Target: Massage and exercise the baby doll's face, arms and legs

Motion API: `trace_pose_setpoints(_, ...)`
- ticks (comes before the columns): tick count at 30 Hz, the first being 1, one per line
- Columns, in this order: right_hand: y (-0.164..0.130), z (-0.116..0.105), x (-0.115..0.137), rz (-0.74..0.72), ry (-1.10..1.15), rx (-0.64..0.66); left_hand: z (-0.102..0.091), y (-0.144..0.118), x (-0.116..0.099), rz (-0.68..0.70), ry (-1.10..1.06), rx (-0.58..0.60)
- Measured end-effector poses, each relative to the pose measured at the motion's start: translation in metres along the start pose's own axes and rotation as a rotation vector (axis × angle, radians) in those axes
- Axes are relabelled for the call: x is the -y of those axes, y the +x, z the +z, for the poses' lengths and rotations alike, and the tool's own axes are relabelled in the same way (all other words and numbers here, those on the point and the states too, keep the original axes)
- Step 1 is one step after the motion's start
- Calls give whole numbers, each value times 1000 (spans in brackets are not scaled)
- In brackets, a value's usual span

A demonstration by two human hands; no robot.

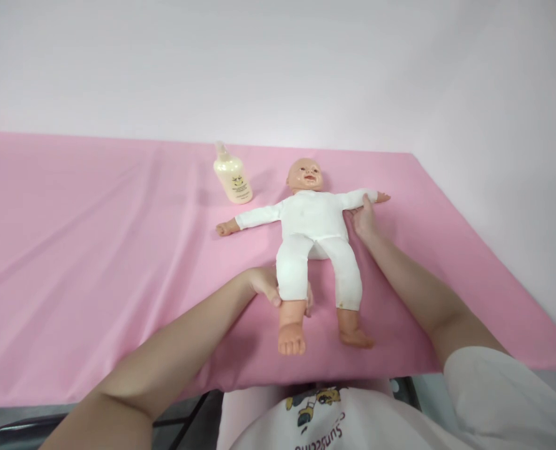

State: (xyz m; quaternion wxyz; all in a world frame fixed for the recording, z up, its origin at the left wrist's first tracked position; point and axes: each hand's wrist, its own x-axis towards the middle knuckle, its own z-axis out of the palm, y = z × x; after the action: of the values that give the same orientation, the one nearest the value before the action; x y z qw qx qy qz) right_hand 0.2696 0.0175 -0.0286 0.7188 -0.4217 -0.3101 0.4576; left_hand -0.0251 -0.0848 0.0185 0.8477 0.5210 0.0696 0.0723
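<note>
A baby doll (313, 215) with a white cloth body lies on its back, its head away from me and its feet toward me. My left hand (266, 284) is wrapped around the doll's lower leg on the left from beneath, with fingertips showing on the inner side. At the doll's arm on the right, my right hand (363, 219) grips the sleeve, thumb on top and fingers partly hidden under it. A pump bottle (233, 178) of pale yellow liquid stands beyond the doll's other arm, touched by neither hand.
A pink cloth (95, 269) with soft creases covers the table. Its near edge runs just in front of my body. White walls (259, 69) rise behind the table and along its right side. Dark chair parts (25, 431) show at the lower left.
</note>
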Motion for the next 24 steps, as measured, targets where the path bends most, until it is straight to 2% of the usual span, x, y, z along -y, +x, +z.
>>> trace_pose_setpoints(1,-4,2,2,-32,-23,5,2,1,2,-12,51,66)
trace_pose_setpoints(2,-8,4,4,-70,-45,7,4,1,4,12,68,75)
trace_pose_setpoints(3,-13,7,6,-110,-67,14,5,1,6,49,60,57)
trace_pose_setpoints(5,-22,12,11,-181,-118,42,5,0,11,133,-36,-67)
trace_pose_setpoints(10,-35,19,16,-262,-231,164,-1,0,14,190,-204,-226)
trace_pose_setpoints(13,-37,17,18,-319,-339,275,-5,1,15,237,-276,-254)
trace_pose_setpoints(17,-39,12,23,-484,-584,453,-8,2,15,237,-294,-283)
trace_pose_setpoints(21,-39,9,26,-521,-680,499,-10,1,16,226,-279,-329)
trace_pose_setpoints(24,-38,9,26,-533,-702,522,-13,1,18,234,-304,-314)
